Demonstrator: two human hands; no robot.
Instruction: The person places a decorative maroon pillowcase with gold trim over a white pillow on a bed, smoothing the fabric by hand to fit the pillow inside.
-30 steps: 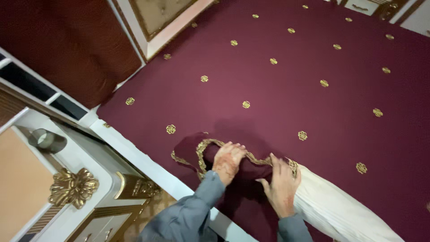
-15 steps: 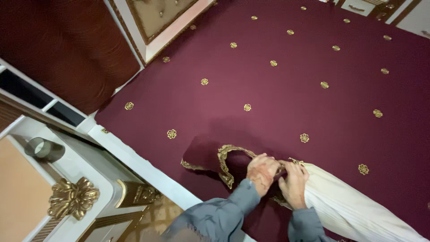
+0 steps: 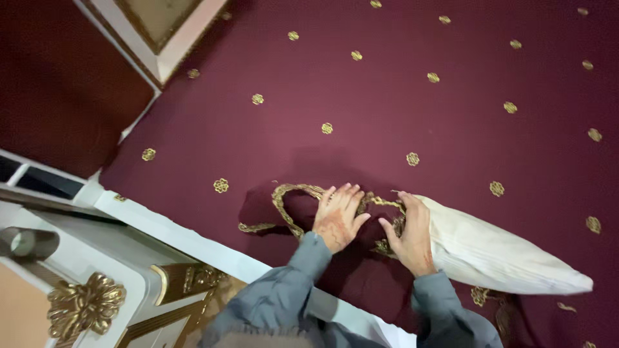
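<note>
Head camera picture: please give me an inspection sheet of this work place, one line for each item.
Surface: maroon bed cover with small gold flower motifs, spread flat.
Job's things: cream pillow lying on the cover; maroon pillowcase with gold lace edging at its near end.
Clutter: nothing seen.
Grips: left hand flat on the pillowcase, fingers spread; right hand against the pillow's end at the lace edge; both in grey sleeves.
Cables: nothing seen.
Surroundings: white bed frame with gold ornament; padded headboard panel, upper left.
</note>
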